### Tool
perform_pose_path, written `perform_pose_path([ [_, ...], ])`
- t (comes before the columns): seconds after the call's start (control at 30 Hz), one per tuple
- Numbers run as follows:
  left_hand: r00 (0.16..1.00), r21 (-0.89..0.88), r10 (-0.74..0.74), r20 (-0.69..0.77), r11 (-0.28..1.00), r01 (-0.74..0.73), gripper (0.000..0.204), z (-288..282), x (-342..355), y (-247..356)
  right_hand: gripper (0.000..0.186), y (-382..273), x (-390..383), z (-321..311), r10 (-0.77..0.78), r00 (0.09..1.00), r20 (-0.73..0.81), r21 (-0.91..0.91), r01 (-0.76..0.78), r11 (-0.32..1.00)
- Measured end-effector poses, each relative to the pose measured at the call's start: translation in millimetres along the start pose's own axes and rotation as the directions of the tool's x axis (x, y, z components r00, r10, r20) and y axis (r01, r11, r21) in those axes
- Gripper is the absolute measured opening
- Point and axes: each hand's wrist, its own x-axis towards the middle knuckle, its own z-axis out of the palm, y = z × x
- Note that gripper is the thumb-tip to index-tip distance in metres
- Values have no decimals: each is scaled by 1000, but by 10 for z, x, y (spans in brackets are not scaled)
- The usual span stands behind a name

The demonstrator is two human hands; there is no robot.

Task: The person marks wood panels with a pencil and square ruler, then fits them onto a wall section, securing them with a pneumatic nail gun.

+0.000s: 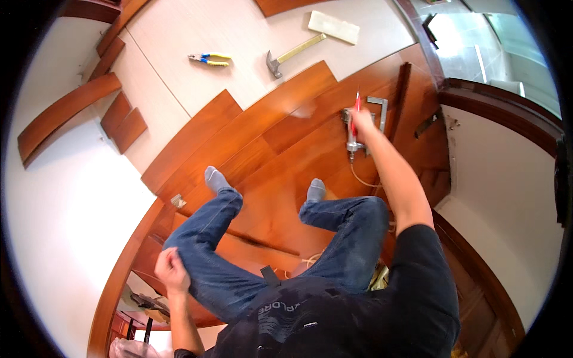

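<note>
My right hand (363, 123) reaches out over the wooden floor with its fingers closed round a slim red pencil-like tool (357, 107), its thin point facing away from me. Just below that hand, a metal air nailer (353, 147) lies on the boards with a thin hose (358, 178) running from it. A metal square (382, 110) lies right beside the hand. My left hand (172, 270) rests against my left knee, its fingers curled in and nothing visible in them. Reddish-brown floorboards (286, 134) spread in stepped rows under my feet.
On the pale floor ahead lie a claw hammer (298, 52), pliers (210, 59) with yellow and blue handles, and a whitish block (334, 27). Short board offcuts (123, 122) lie at the left wall. A wooden door frame (507, 98) stands at the right.
</note>
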Motion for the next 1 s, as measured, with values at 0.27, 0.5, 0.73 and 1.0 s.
perform_pose_path([
  [0.27, 814, 151, 106, -572, 988, -22, 18, 1011, -671, -612, 64, -845, 3223, -607, -299, 894, -334, -247, 223, 943],
  [0.5, 805, 219, 33, -592, 968, 122, 13, 824, -1200, -84, 51, 541, 2549, -848, -475, 877, -81, -997, -76, 29],
  [0.73, 748, 216, 63, -661, 970, 109, 10, 1032, -1382, 78, 73, 1049, 2000, -1124, -266, 888, -376, -814, -179, 553],
  [1.0, 770, 228, 34, -637, 963, 146, 10, 991, -1294, 285, 54, 873, 2071, -1103, -374, 840, -394, -842, -166, 514],
])
